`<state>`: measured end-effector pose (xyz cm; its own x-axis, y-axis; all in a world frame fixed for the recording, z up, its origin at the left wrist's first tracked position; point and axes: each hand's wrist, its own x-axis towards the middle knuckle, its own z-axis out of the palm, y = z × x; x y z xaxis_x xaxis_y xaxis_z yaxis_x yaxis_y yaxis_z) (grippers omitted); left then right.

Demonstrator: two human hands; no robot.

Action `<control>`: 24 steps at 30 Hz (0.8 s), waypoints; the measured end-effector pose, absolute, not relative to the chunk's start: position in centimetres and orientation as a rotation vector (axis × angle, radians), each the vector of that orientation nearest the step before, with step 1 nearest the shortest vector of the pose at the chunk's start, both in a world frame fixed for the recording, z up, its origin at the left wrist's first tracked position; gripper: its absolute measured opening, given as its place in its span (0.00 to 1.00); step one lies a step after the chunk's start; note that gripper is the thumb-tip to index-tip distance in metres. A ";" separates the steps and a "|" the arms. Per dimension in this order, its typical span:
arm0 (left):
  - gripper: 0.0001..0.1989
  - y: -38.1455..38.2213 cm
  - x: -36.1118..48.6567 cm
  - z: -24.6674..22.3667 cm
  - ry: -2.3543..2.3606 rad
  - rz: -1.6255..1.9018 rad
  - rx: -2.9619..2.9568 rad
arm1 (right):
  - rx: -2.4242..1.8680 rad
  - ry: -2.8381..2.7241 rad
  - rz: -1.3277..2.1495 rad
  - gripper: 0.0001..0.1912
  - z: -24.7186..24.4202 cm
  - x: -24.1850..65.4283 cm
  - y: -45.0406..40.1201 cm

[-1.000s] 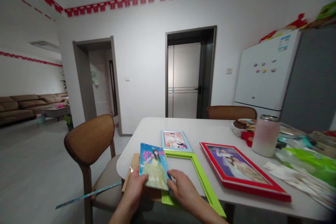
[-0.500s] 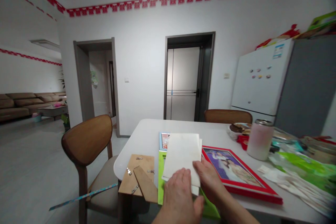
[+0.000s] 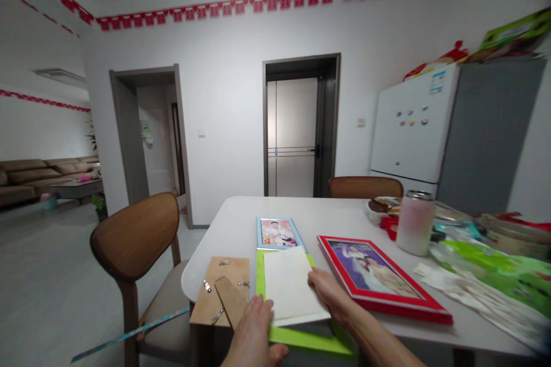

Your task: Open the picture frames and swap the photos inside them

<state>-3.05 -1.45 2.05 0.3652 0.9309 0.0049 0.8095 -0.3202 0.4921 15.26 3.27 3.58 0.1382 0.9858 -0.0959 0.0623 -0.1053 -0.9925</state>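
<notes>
A white rectangular sheet or stack (image 3: 291,287) lies tilted over a lime green frame (image 3: 260,275). My right hand (image 3: 329,292) pinches its right edge, thumb on top. At its lower left corner is my left hand (image 3: 253,327), its fingertips touching the edge and its thumb apart. Above the green frame sits a light blue picture frame (image 3: 279,233) with a photo. To the left, a wooden backing board (image 3: 236,266) with metal clips and a stand leg rests at the table edge. A red picture frame (image 3: 379,278) lies on the right.
The white table (image 3: 232,218) holds a pink and white tumbler (image 3: 415,222), white gloves or cloth (image 3: 469,292) and a green plastic package (image 3: 503,275) on the right. Wooden chairs stand at the left (image 3: 138,235) and behind (image 3: 365,186). A blue patterned strip (image 3: 133,334) crosses the left chair.
The white sheet has come down toward me onto the green frame, uncovering the blue frame's photo. My left hand has shifted left and lower. The camera view has turned slightly right.
</notes>
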 end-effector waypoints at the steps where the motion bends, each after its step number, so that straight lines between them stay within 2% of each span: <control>1: 0.35 -1.4 -3.1 2.1 1.513 0.409 2.230 | -1.396 -1.120 1.138 0.16 3.5 15.1 3.3; 10: 0.29 -1.0 -3.1 0.9 1.491 0.515 2.274 | -1.592 -1.231 0.819 0.26 1.0 16.9 4.4; 16: 0.25 -1.1 -3.0 0.8 1.483 0.561 2.302 | -1.738 -1.611 0.562 0.21 1.2 17.9 4.0; 21: 0.15 -1.2 -3.0 1.1 1.467 0.555 2.365 | -1.887 -1.856 0.187 0.16 1.5 17.2 3.7; 24: 0.15 -1.0 -3.0 1.0 1.457 0.539 2.384 | -1.990 -1.939 0.023 0.15 1.7 16.6 3.1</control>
<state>-3.02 -1.03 1.05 0.4168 0.8947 0.1608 0.7842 -0.4433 0.4341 16.57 3.10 1.68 0.0579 0.9699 0.2365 0.9641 0.0072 -0.2656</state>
